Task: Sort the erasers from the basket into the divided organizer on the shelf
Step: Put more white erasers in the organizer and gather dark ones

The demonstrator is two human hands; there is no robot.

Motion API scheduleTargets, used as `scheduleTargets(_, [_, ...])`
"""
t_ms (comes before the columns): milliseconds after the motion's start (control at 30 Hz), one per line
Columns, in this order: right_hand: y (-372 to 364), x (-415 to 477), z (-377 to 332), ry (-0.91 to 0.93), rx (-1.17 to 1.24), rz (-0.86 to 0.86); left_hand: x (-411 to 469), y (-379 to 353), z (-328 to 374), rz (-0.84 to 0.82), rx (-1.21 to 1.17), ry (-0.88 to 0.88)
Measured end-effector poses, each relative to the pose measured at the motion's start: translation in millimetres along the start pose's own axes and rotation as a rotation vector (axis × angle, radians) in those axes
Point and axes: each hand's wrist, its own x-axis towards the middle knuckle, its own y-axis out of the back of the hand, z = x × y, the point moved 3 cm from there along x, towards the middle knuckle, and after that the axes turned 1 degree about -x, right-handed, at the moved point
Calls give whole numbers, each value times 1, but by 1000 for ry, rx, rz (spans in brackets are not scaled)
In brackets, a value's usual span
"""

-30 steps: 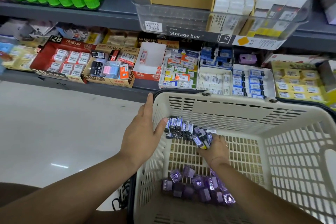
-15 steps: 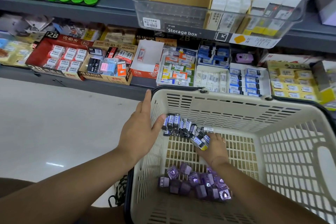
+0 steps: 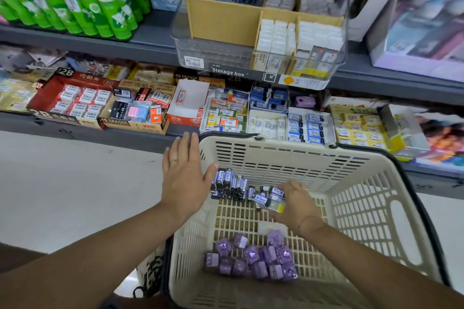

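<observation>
cream basket holds one blue eraser heap, one purple heap.

The right hand curls over a clutch of blue-labelled erasers, and its fingertips are hidden beneath them. The basket is cut off by the bottom edge. The boxes on the top shelf at far right are blurred. The print on the eraser labels is too small to read.

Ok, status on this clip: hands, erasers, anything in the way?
Left hand open, flat against blue-label erasers in basket. Right hand grips a few of them. Purple erasers loose on basket floor. Organizer left section bare; nothing in the way.
</observation>
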Motion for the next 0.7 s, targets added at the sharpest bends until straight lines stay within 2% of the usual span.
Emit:
scheduleTargets(133, [24,-11,-1,-35,81,45,-6,9,41,4,-187,-96])
scheduleTargets(200, [37,-20,-9,-33,178,89,-13,8,60,-101,-358,-68])
scheduleTargets(267, [50,-28,-19,-25,270,118,-17,-10,72,-319,-614,101])
scheduleTargets(333, [64,-36,-33,6,341,144,-24,-27,83,-549,-946,390])
scheduleTargets(367, [71,-40,-39,21,367,159,-26,-32,87,-632,-1113,518])
scheduleTargets(433, [85,-48,-51,27,414,194,-27,-32,99,-731,-1398,661])
scheduleTargets(567, [114,-62,-62,24,513,202,-17,-15,116,-667,-1605,602])
scheduleTargets(633, [129,-68,-64,86,610,116,-13,-4,120,-646,-1617,576])
scheduleTargets(700, [142,-71,-64,113,823,7,-11,5,122,-644,-1620,592])
